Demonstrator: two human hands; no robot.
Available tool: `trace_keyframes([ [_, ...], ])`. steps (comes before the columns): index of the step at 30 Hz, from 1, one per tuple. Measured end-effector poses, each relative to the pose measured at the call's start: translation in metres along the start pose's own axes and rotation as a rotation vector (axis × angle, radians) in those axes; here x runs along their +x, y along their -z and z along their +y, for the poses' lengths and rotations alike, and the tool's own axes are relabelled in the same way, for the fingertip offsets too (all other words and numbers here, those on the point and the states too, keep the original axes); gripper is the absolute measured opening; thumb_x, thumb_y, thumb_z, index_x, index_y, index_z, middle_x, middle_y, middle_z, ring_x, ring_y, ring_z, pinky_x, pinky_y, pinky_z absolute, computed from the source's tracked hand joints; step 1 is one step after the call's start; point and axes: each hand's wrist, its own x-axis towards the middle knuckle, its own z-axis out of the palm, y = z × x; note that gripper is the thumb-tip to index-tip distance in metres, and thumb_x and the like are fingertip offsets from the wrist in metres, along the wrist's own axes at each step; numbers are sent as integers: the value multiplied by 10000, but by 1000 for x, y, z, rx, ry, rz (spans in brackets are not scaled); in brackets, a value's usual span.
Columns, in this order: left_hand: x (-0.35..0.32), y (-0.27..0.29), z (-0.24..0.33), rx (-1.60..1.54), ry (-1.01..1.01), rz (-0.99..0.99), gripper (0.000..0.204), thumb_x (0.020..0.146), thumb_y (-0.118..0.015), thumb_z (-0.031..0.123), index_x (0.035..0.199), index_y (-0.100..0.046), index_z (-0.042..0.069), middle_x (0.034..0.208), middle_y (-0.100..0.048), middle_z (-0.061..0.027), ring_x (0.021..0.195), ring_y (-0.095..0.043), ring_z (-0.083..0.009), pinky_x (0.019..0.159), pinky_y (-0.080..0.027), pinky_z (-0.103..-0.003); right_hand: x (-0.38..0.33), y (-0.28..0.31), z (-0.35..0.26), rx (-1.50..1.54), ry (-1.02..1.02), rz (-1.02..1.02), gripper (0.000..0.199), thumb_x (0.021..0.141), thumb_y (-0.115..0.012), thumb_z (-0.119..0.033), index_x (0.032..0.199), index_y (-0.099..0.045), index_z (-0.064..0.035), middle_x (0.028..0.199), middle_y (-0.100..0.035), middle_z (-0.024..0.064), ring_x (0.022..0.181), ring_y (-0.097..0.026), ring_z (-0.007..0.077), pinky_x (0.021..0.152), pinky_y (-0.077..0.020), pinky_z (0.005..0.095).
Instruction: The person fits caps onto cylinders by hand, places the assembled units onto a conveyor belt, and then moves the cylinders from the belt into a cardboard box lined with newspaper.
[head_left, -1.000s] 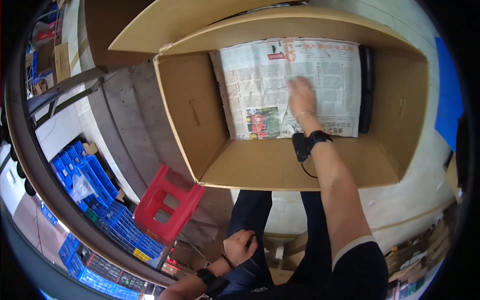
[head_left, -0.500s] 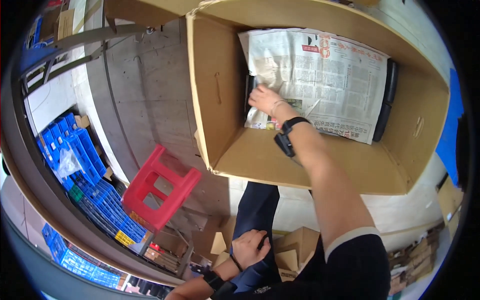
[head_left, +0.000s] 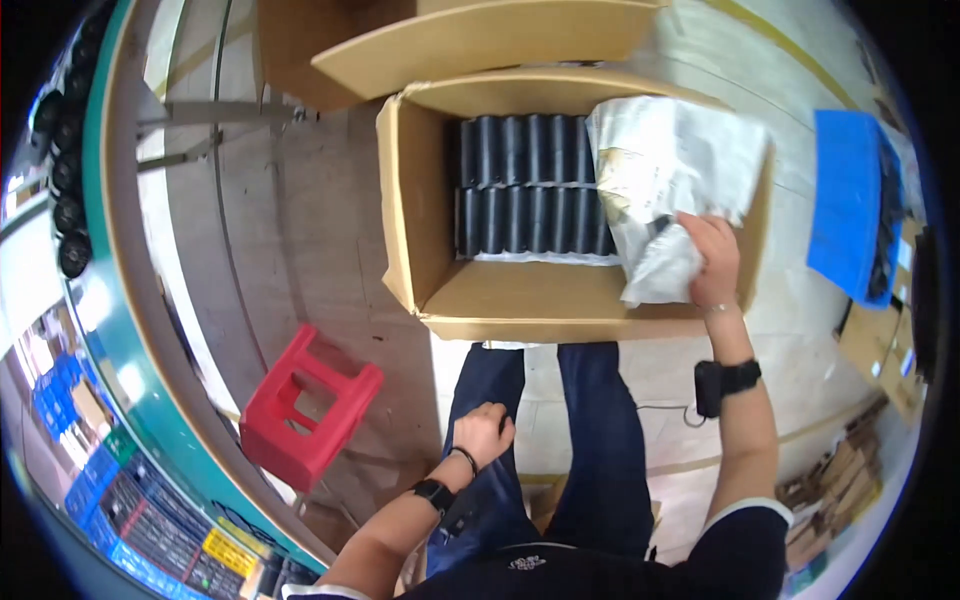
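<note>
My right hand [head_left: 712, 258] is closed on the near edge of a crumpled newspaper sheet [head_left: 675, 160]. The sheet is lifted and folded over the right part of an open cardboard box [head_left: 520, 328]. In the box's left part, black cylinders [head_left: 515, 150] lie side by side in two rows. The sheet hides whatever is at the right end. My left hand [head_left: 483, 434] rests at my left thigh, its fingers curled in. A dark bit shows between thumb and fingers, too small to make out.
A red plastic stool [head_left: 300, 410] stands left of my legs. Farther left runs a green-topped table [head_left: 135, 350], with blue crates [head_left: 90, 475] past it. Another open carton [head_left: 480, 40] sits behind the box. On the right are a blue bin [head_left: 845, 205] and stacked cardboard [head_left: 840, 480].
The newspaper, which lay flat across the box, is now pulled to the right, uncovering the black cylinders. My right hand moved from its left end rightward. The head view shifted.
</note>
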Motion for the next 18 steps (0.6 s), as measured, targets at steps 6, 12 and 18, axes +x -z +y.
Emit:
trace_keyframes([
  [6,1,-11,4,-126,-116,-171,159,781,-583,176,877,-626,56,848,-657,-147,792,-632,-344,707,-510,-428,-175,146,8,53,-719,620,307,892,-548,-117,1168,-616,-2,1129,-644,115,991,-598,204,883,-455,294],
  [12,9,-1,25,-3,-248,-399,221,797,-591,200,939,-648,42,842,-675,-151,829,-655,-320,756,-522,-385,-353,269,-42,-168,-1386,926,300,849,-619,-167,1036,-636,68,911,-694,147,814,-657,218,739,-492,365],
  [18,60,20,-50,325,-287,-448,315,891,-520,320,880,-656,37,818,-654,-213,799,-636,-378,679,-488,-449,-654,291,-54,-64,-1938,754,336,828,-594,-296,887,-646,30,718,-636,115,581,-574,244,543,-443,398],
])
